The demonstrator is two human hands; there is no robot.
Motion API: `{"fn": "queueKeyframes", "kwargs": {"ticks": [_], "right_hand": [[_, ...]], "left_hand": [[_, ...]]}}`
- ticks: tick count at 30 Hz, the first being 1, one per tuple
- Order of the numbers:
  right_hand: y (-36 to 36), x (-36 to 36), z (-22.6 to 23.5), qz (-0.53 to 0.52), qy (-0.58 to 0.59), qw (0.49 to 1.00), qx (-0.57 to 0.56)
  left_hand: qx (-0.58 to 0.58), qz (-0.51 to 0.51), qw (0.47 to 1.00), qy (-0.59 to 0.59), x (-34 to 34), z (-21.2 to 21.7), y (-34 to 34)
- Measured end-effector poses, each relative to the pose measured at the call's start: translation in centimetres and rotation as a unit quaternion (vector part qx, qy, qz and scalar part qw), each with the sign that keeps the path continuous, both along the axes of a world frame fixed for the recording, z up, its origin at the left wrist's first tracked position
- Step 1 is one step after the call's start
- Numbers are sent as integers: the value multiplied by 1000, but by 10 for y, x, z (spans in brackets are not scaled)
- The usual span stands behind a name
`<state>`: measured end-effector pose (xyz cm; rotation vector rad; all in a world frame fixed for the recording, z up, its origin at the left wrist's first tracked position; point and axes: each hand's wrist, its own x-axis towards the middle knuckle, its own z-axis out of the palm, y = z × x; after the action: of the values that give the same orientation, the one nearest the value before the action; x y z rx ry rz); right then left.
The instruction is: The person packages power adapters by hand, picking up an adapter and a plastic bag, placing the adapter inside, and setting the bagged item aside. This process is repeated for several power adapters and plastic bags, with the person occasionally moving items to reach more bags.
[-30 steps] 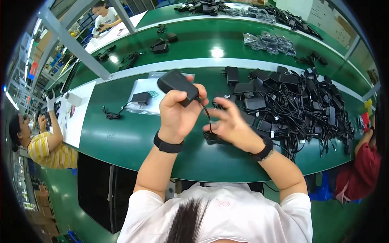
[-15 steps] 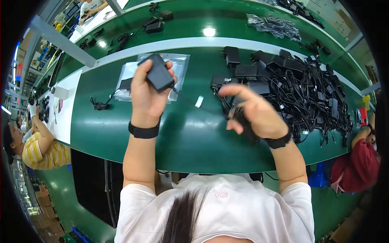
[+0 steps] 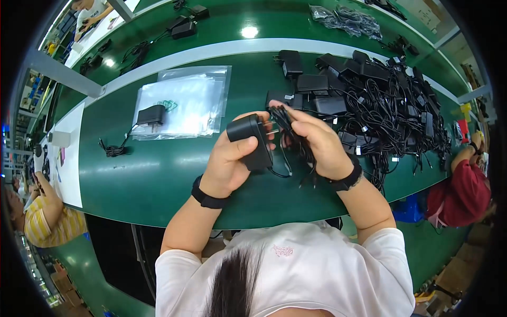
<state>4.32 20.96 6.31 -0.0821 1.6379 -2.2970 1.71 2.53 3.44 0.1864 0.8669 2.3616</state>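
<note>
My left hand [image 3: 224, 164] is closed around a black power adapter [image 3: 247, 138], whose two metal prongs point right. Close beside it, my right hand [image 3: 323, 143] grips a bundled black cable [image 3: 287, 127], with loose ends hanging below the fingers. A lead loops from the adapter's lower end toward that bundle. Left of my hands, a stack of clear plastic bags [image 3: 185, 100] lies on the green table. Another adapter [image 3: 151, 115] rests on the bags' left side, its coiled cord [image 3: 113, 150] lying on the table.
A large heap of black adapters and cables [image 3: 385, 111] covers the table's right side. Beyond a white ledge [image 3: 211, 49], a green shelf holds more adapters [image 3: 184, 27] and bagged cables [image 3: 346, 21]. A metal post [image 3: 66, 74] stands far left. Other people sit at both sides.
My left hand has brought the adapter down and right, turning its prongs sideways. My right hand now holds the gathered cable close to it. The whole view has shifted slightly.
</note>
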Motion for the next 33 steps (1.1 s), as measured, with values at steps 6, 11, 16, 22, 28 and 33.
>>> {"fn": "queueKeyframes", "kwargs": {"ticks": [6,11,16,22,28,33], "right_hand": [[-15,5,-17,6,53,998,-29],[-19,2,-23,42,314,909,269],[-22,5,-29,47,281,931,228],[-6,17,1,-46,117,985,118],[-25,19,-13,2,-222,930,-293],[-19,19,-11,-106,55,992,-44]], "left_hand": [[-67,48,992,91,7,1,0],[-94,105,977,160,9,1,4],[-287,197,909,230,17,11,3],[-104,316,863,380,14,26,-18],[-68,185,935,295,28,16,-4],[-175,216,936,214,31,15,21]]}}
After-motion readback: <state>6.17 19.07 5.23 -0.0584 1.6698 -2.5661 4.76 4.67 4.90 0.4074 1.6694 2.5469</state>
